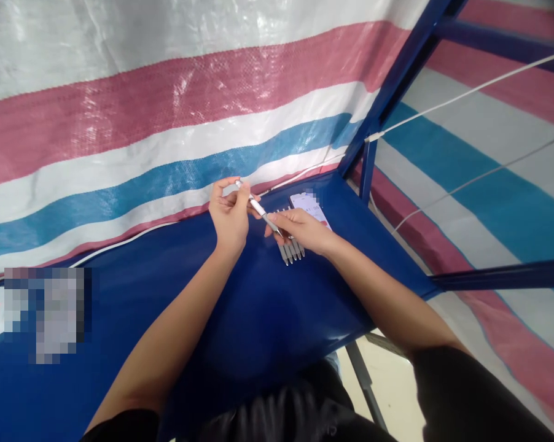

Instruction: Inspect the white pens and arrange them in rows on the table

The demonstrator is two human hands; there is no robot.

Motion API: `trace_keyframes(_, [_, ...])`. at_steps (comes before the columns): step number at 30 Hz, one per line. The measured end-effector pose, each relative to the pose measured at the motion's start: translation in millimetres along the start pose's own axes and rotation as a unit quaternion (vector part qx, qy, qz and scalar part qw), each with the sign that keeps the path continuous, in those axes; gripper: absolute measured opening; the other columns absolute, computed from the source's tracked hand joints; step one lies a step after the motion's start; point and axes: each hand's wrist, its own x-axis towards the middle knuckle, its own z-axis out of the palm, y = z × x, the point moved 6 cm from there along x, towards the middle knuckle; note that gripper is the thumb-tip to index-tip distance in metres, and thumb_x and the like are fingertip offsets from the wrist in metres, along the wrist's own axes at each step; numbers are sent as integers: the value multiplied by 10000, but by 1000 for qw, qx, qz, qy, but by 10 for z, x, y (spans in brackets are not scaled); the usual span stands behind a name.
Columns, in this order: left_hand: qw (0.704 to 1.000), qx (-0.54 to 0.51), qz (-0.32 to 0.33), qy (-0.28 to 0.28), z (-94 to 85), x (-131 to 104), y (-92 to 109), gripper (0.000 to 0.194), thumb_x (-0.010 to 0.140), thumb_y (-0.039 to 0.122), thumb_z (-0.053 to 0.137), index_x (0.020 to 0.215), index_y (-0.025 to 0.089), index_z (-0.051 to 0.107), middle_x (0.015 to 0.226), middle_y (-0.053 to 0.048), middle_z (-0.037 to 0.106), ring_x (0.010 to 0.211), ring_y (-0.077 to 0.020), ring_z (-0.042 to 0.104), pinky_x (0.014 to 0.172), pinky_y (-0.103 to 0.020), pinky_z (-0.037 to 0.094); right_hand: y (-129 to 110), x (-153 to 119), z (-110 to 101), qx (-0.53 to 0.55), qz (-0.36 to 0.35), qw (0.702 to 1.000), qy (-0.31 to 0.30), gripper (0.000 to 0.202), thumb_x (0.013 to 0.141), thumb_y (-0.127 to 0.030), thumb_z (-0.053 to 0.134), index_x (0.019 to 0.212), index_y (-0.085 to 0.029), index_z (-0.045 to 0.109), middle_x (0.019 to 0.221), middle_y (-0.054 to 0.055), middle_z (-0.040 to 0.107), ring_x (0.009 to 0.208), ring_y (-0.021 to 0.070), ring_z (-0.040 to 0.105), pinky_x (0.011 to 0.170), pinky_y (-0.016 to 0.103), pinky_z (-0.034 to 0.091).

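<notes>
Left hand (231,216) and right hand (300,228) above the blue cloth-covered bench (240,307). Both sets of fingers are closed on one slim silver pen (258,210), the left at its upper end, the right at its lower end. Beneath the pen, a row of similar silver pens (292,250) lies on the bench; just behind the row, a white phone (310,205).

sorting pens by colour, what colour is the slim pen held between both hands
The slim pen is silver-white with a dark tip, held by left hand and right hand; head view.
</notes>
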Motion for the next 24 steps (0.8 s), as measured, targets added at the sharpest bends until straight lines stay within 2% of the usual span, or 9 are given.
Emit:
trace_keyframes(5, [1000, -9, -7, 2, -19, 36, -110, 417, 910, 492, 894, 1112, 248, 622, 716, 42, 754, 486, -113, 662, 468, -217, 479, 42, 38, -64, -25, -2, 1000, -16, 544, 1062, -660, 585, 882, -170, 736, 689, 16, 717, 576, 117, 568, 571, 245, 420])
trace_keyframes(9, [1000, 1, -12, -23, -59, 17, -176, 449, 884, 516, 909, 1098, 248, 620, 688, 51, 731, 469, -116, 649, 442, -217, 461, 42, 48, -192, -75, -22, 996, 36, 543, 1042, -686, 591, 921, -173, 718, 739, 28, 730, 598, 131, 586, 592, 263, 431])
trace_keyframes(12, [999, 14, -22, -36, -100, 3, -233, 446, 894, 508, 901, 1131, 251, 623, 668, 61, 712, 436, -119, 623, 423, -226, 450, -17, 21, -322, -185, -24, 980, 68, 457, 1073, -583, 572, 904, -179, 704, 749, 28, 729, 608, 143, 584, 634, 284, 430])
trace_keyframes(15, [998, 23, -37, -34, -148, 2, -303, 437, 912, 463, 888, 1191, 260, 620, 663, 66, 709, 427, -125, 614, 426, -234, 456, -130, -43, -462, -343, -17, 933, 109, 426, 1102, -431, 550, 748, -202, 609, 713, 30, 708, 649, 155, 584, 694, 304, 396])
trace_keyframes(17, [998, 23, -46, -38, -166, 8, -342, 380, 917, 435, 879, 1133, 259, 621, 657, 58, 711, 420, -129, 607, 416, -237, 444, -182, -96, -517, -427, 11, 897, 114, 439, 1107, -377, 554, 700, -210, 560, 701, 39, 695, 680, 168, 594, 707, 317, 368])
trace_keyframes(20, [996, 28, -68, -49, -180, 13, -396, 336, 904, 416, 880, 1057, 257, 626, 645, 46, 718, 399, -134, 597, 399, -244, 432, -177, -185, -501, -508, 95, 854, 69, 449, 1116, -388, 558, 704, -210, 574, 738, 69, 707, 704, 194, 613, 670, 332, 327])
trace_keyframes(24, [991, 60, -104, -61, -199, -8, -459, 288, 879, 377, 877, 1011, 247, 657, 604, 40, 711, 358, -132, 567, 371, -240, 402, -159, -294, -314, -590, 171, 789, -7, 424, 1121, -416, 561, 772, -194, 655, 865, 130, 764, 800, 247, 692, 647, 339, 321])
